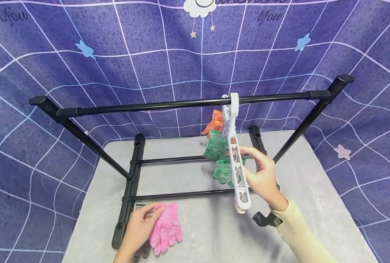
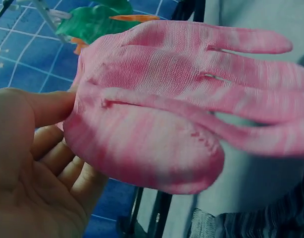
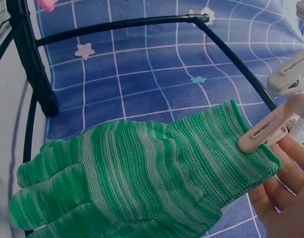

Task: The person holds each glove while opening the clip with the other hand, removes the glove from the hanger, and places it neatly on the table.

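Pink glove [image 2: 147,74]: knit, cuff pinched by left hand [image 1: 139,227]
Green glove [image 3: 142,168]: striped, beside right hand [image 1: 262,176]
Slotted clip [image 3: 252,141]: pinched by that hand

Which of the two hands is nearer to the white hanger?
Right: the right hand is at the white hanger, pinching a clip; the left hand is away from it, holding the pink glove.

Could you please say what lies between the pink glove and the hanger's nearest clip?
In the head view, only bare grey tabletop shows between the pink glove and that clip.
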`<state>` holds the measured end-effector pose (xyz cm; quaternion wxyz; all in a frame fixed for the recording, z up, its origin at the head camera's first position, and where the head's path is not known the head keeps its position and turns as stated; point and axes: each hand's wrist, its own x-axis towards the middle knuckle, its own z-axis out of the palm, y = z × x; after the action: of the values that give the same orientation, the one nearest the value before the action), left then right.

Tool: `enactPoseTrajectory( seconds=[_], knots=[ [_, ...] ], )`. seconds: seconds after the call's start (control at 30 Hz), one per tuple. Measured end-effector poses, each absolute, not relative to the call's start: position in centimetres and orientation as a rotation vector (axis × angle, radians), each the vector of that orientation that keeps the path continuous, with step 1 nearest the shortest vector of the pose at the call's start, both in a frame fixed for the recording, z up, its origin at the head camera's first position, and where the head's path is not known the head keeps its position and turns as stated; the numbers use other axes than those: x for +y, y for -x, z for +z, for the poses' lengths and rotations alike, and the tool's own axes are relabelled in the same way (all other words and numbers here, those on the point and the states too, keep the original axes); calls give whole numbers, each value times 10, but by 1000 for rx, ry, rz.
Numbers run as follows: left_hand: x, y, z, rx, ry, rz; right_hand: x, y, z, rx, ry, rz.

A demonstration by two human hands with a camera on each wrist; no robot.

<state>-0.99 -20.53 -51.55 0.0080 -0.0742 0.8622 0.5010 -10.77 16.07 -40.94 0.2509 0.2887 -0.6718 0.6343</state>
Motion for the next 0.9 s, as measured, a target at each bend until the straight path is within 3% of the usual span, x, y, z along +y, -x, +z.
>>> enactPoseTrajectory(
  seconds=[0.9],
  knots=[
    [-211,25,-543,2717,227,1345,165,108,-408,-1874,-797,1699]
  ],
)
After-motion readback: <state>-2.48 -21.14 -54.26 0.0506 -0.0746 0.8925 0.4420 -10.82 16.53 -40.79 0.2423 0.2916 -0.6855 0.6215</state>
